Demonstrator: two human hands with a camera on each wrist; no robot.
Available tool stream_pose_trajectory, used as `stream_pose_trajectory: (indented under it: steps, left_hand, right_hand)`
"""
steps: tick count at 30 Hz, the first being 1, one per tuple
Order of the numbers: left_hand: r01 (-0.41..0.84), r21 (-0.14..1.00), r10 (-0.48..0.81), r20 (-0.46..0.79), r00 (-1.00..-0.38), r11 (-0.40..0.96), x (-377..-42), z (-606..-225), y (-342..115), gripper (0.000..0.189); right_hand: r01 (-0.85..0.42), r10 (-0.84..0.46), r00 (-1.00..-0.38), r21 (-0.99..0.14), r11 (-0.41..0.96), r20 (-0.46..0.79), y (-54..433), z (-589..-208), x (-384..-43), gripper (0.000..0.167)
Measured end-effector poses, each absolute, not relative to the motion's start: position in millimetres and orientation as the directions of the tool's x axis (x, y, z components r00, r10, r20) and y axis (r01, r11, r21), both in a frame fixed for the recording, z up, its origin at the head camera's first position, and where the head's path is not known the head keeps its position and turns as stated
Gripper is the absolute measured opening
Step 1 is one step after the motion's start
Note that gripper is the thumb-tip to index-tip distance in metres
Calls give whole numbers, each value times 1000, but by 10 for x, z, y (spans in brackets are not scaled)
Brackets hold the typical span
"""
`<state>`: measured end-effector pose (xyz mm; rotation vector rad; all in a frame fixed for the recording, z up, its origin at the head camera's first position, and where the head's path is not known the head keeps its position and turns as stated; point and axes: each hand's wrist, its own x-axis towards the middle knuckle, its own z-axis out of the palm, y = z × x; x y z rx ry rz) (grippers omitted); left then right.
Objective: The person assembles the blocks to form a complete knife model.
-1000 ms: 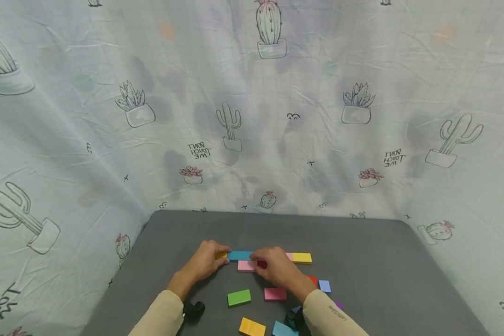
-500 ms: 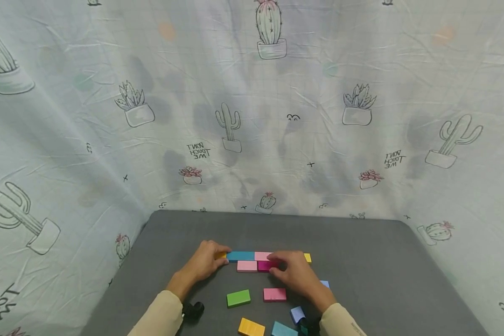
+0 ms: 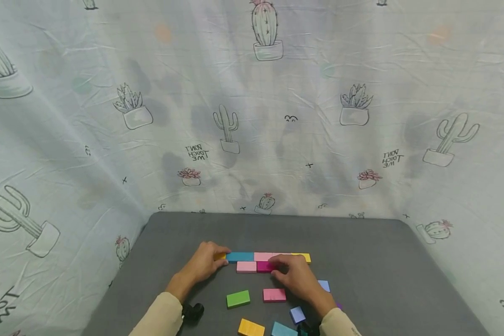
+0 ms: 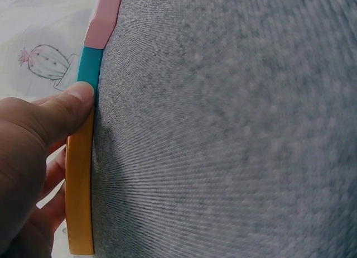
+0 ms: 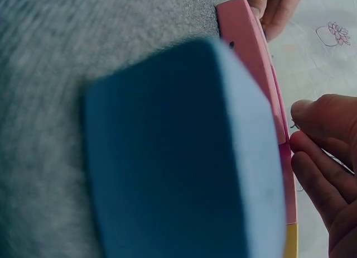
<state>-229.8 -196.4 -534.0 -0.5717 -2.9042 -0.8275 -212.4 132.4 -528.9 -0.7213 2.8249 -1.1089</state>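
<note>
My left hand (image 3: 202, 260) pinches an orange block (image 4: 80, 196), with the thumb at its seam with a blue block (image 3: 241, 257). That blue block is followed to the right by pink blocks (image 3: 262, 256) and a yellow block (image 3: 305, 257) in one straight row. Along the row's near side lie a light pink block (image 3: 246, 267) and a magenta block (image 3: 263, 267), end to end. My right hand (image 3: 296, 275) is at the magenta block's right end. In the right wrist view its thumb stands off the block, and its loosely bent fingertips (image 5: 301, 141) are right at the edge.
Loose blocks lie nearer me on the grey table (image 3: 361, 261): green (image 3: 238, 299), hot pink (image 3: 274, 295), orange-yellow (image 3: 251, 328), teal (image 3: 283, 329) and periwinkle (image 3: 297, 315). Others are partly hidden by my right forearm. A cactus-print cloth (image 3: 252, 140) rises behind and beside the table.
My right hand has moved right along the magenta block, uncovering more of it and the pink block behind. In the last half second it came slightly nearer me. My left hand stays put.
</note>
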Motion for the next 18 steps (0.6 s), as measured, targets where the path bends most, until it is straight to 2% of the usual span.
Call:
stream_pose_trajectory:
  steps: [14, 18]
  left_hand:
    - [367, 489, 317, 185, -930, 791, -2235, -5328, -1938, 27]
    - [366, 491, 320, 179, -930, 790, -2216, -5332, -1935, 27]
  right_hand:
    - [-428, -422, -889, -641, 637, 175, 1325, -5262, -2062, 28]
    - [-408, -402, -899, -669, 621, 176, 1382, -5227, -2011, 31]
